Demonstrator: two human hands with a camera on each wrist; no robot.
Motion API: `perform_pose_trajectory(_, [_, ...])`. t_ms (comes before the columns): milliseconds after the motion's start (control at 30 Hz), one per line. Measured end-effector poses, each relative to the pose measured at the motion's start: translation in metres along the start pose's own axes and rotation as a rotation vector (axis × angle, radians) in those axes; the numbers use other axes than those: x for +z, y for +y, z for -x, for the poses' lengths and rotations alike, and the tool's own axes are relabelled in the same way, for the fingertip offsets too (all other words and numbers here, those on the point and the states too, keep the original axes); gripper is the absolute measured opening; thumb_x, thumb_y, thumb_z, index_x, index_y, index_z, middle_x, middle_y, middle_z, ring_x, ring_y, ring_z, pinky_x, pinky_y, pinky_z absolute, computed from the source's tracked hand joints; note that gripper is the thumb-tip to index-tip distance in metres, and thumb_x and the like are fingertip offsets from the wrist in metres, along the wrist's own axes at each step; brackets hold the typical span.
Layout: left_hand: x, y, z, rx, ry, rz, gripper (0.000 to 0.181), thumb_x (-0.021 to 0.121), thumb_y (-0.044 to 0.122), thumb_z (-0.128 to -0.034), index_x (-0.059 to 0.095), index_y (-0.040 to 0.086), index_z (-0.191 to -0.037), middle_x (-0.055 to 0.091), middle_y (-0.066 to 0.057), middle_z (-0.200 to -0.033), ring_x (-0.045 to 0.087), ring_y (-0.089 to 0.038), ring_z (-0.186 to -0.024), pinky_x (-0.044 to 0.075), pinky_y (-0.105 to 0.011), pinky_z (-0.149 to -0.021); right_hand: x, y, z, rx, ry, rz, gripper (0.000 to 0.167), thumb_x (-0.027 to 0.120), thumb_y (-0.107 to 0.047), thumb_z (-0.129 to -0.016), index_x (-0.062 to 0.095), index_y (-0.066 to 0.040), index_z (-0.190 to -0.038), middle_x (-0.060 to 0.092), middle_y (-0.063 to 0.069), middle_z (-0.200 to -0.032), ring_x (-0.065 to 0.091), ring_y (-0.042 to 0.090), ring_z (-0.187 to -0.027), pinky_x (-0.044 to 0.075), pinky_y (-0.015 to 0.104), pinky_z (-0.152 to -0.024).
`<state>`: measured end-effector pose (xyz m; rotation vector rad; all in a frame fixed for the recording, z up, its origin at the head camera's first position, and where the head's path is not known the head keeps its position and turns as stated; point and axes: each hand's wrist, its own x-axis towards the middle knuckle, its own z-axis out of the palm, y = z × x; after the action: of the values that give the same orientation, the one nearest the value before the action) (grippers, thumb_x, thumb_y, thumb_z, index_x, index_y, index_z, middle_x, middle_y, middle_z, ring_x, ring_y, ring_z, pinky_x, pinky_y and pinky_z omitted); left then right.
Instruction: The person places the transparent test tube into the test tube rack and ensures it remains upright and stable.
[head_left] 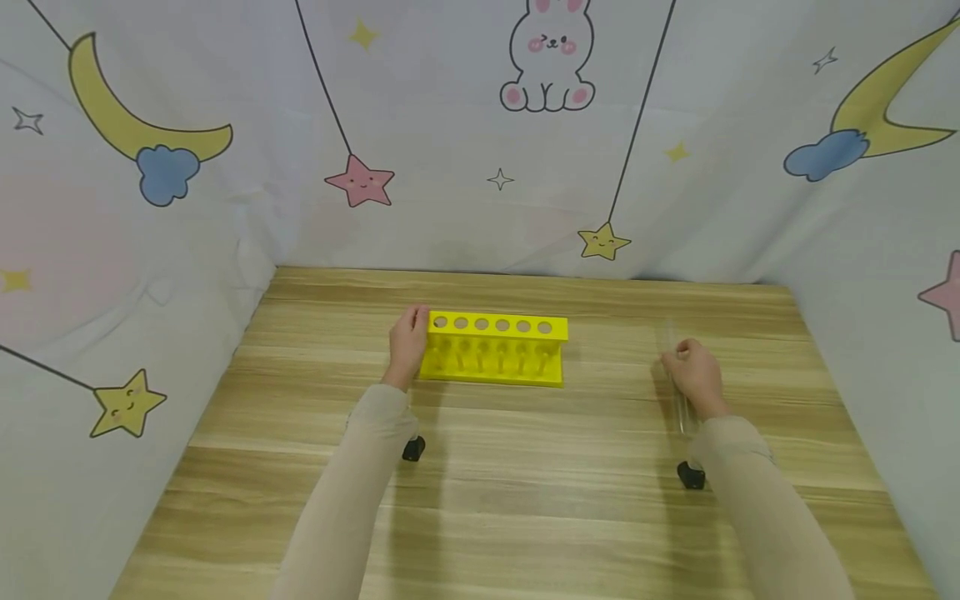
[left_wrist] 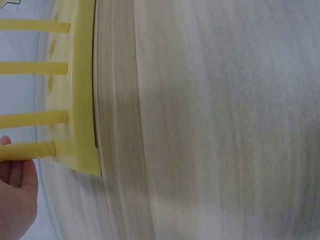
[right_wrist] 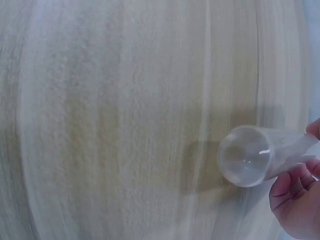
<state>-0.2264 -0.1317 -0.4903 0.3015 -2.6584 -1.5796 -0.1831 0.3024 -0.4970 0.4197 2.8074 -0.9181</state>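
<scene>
A yellow test tube rack point(head_left: 557, 329) stands on the wooden table, with a row of round holes in its top bar and a row of upright pegs. At its left end my left hand point(head_left: 407, 340) holds on; the left wrist view shows the fingers point(left_wrist: 29, 175) around the rack's end post point(left_wrist: 27, 150). Off to the right of the rack, my right hand point(head_left: 697, 379) pinches a clear test tube point(right_wrist: 245, 156) between thumb and fingers. One rounded end of the tube faces the right wrist camera, and the tube is held tilted, apart from the rack.
Wooden tabletop point(head_left: 547, 483) spreads around both hands. A white cloth point(head_left: 450, 225) printed with moons, stars and a rabbit hangs along the table's back and sides. Black wrist devices show under the left sleeve point(head_left: 413, 448) and the right sleeve point(head_left: 691, 475).
</scene>
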Motion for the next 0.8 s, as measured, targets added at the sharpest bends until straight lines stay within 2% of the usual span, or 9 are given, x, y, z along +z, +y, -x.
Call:
perform_pose_trajectory(200, [0.000, 0.000, 0.000, -0.002, 0.000, -0.007, 0.035, 0.032, 0.033, -0.0961, 0.053, 0.007, -0.108, 0.051, -0.011, -0.093, 0.042, -0.022, -0.082, 0.037, -0.031, -0.074, -0.001, -0.002, 0.000, -0.011, 0.010, -0.018, 0.043, 0.043, -0.027, -0.087, 0.041, 0.005, -0.115, 0.048, 0.030, -0.115, 0.051, 0.038, -0.096, 0.044, 0.042, -0.071])
perform_pose_trajectory(500, [-0.001, 0.002, 0.000, -0.008, -0.013, -0.014, 0.039, 0.032, 0.036, -0.0956, 0.052, 0.007, -0.109, 0.054, -0.012, -0.100, 0.044, -0.023, -0.086, 0.039, -0.034, -0.079, -0.008, -0.009, 0.007, -0.001, 0.005, -0.079, 0.046, 0.043, -0.029, -0.088, 0.040, 0.007, -0.118, 0.049, 0.032, -0.114, 0.052, 0.039, -0.097, 0.046, 0.040, -0.071])
perform_pose_trajectory(700, [-0.001, 0.002, 0.000, -0.014, -0.023, 0.000, 0.040, 0.031, 0.036, -0.0959, 0.051, 0.006, -0.113, 0.054, -0.013, -0.106, 0.046, -0.024, -0.090, 0.040, -0.037, -0.084, -0.011, -0.011, 0.007, -0.026, 0.026, -0.103, 0.048, 0.045, -0.030, -0.086, 0.041, 0.008, -0.114, 0.051, 0.032, -0.108, 0.055, 0.036, -0.086, 0.046, 0.035, -0.062])
perform_pose_trajectory(800, [-0.001, 0.002, 0.000, -0.016, -0.024, 0.004, 0.041, 0.030, 0.037, -0.0957, 0.051, 0.006, -0.114, 0.054, -0.012, -0.107, 0.046, -0.024, -0.091, 0.040, -0.037, -0.084, -0.014, -0.013, 0.008, -0.063, 0.056, -0.109, 0.045, 0.046, -0.028, -0.086, 0.042, 0.009, -0.111, 0.053, 0.032, -0.103, 0.056, 0.035, -0.082, 0.046, 0.033, -0.060])
